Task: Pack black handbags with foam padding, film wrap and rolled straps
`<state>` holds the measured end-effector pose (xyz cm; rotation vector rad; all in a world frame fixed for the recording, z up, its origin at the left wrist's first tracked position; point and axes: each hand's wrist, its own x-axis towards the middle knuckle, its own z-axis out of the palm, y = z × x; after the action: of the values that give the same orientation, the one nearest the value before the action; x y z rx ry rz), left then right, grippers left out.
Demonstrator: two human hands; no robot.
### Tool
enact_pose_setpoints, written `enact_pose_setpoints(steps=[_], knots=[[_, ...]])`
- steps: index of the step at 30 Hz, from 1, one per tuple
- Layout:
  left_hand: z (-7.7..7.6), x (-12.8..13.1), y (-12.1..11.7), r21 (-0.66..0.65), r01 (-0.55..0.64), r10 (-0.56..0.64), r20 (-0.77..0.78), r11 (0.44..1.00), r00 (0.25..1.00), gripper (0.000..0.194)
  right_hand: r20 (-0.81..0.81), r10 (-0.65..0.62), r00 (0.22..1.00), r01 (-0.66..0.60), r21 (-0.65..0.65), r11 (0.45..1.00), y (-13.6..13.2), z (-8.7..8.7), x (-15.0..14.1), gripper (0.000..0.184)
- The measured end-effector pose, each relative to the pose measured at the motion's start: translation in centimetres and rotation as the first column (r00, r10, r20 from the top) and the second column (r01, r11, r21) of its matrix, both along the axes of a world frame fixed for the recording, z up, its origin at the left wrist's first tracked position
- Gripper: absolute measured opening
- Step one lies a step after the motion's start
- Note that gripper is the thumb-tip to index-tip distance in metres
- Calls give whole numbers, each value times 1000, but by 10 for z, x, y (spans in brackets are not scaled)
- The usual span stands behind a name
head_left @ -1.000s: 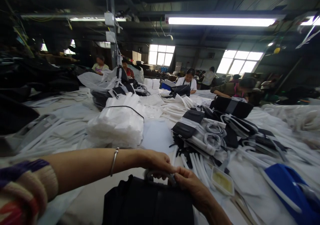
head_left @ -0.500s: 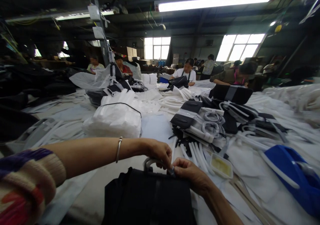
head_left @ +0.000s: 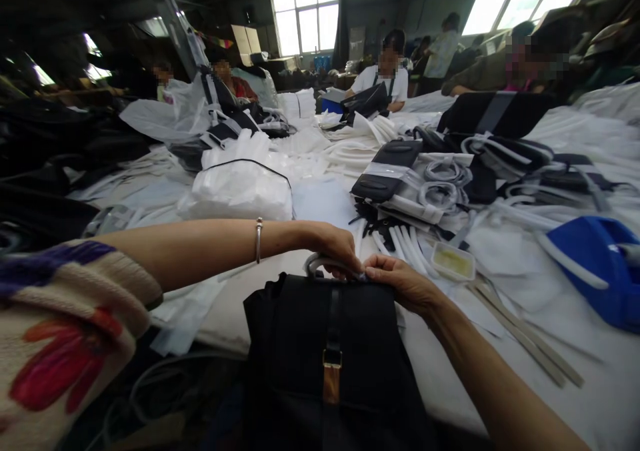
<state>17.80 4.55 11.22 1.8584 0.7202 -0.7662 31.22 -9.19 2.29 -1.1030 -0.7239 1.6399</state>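
Note:
A black bag [head_left: 300, 324] with a flap, a strap and a gold-coloured buckle [head_left: 332, 359] stands upright in front of me at the table's near edge. Its top carries a curved handle [head_left: 316, 261] that looks covered in greyish wrapping. Closed over the handle's right part is my left hand [head_left: 341, 251], fingers bent downward. My right hand [head_left: 397, 276] meets it at the handle's right end, thumb and fingers pinched together. The small bit between the fingertips is mostly hidden.
A strapped white foam bundle [head_left: 240, 187] lies beyond my left forearm. Packed black pieces with coiled tubing [head_left: 445, 171], a yellowish plastic tub [head_left: 454, 262], flat strips [head_left: 530, 334] and a blue tape dispenser [head_left: 595, 271] lie to the right. Several people work across the table.
The view has tipped downward, bringing the bag's front strap and buckle into sight. Both hands stay at the handle's right end, still close together.

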Motion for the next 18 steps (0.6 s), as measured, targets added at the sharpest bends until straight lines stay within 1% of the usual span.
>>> enact_pose_setpoints(steps=[3, 5, 8, 11, 13, 15, 18], knots=[[-4, 2, -1, -33, -61, 61, 2, 998, 998, 19, 7, -19, 1000, 19, 17, 1000, -2, 0, 1, 39], [-6, 1, -4, -9, -72, 72, 39, 997, 997, 16, 13, -48, 999, 48, 30, 998, -3, -1, 1, 39], [-11, -3, -8, 60, -72, 64, 130, 996, 989, 15, 36, -108, 993, 107, 42, 993, -2, -5, -3, 41], [-19, -5, -7, 63, -138, 123, 192, 988, 974, 18, 88, -200, 976, 196, 57, 979, 2, -8, -11, 43], [-24, -7, -4, 31, -184, 174, 212, 982, 962, 20, 151, -285, 946, 273, 95, 957, 2, -6, -15, 40], [-27, -9, -1, -18, -208, 206, 226, 978, 952, 24, 235, -377, 896, 348, 156, 924, -4, 1, -13, 35], [-30, -14, 4, -95, -219, 236, 236, 971, 943, 27, 353, -498, 792, 443, 229, 867, -30, 15, 11, 31]])
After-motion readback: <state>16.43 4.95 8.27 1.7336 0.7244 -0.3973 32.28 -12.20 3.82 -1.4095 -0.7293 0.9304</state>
